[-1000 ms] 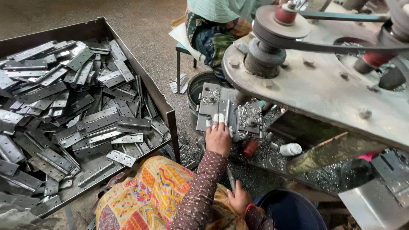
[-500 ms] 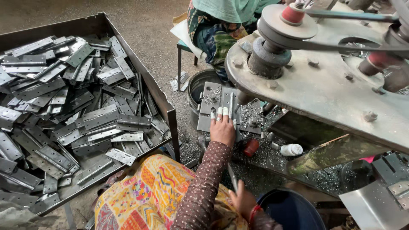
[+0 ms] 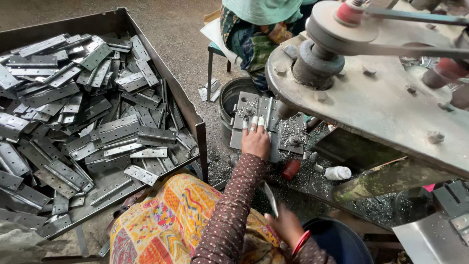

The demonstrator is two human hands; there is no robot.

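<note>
My left hand [image 3: 255, 141] reaches forward and lies flat on a grey metal hinge plate [image 3: 258, 108], holding it down on the machine bed under a big round steel disc [image 3: 371, 105]. Its fingertips rest near the plate's middle fold. My right hand [image 3: 286, 226], with a red bangle at the wrist, stays low by my lap and grips a thin metal hinge piece [image 3: 271, 199] that points upward. My brown dotted sleeve [image 3: 229, 205] crosses a bright patterned cloth [image 3: 166, 220] on my lap.
A large steel tray [image 3: 183, 100] on the left holds several grey hinges. Another person [image 3: 259, 29] sits behind the machine on a stool. A dark bucket [image 3: 229, 98], metal shavings [image 3: 293, 129], a red cap [image 3: 291, 169], a white bottle [image 3: 338, 172] and a blue tub [image 3: 337, 242] surround the bed.
My left hand has stayed pressed on the hinge plate. My right hand has shifted only slightly with its metal piece. The view has drifted a little.
</note>
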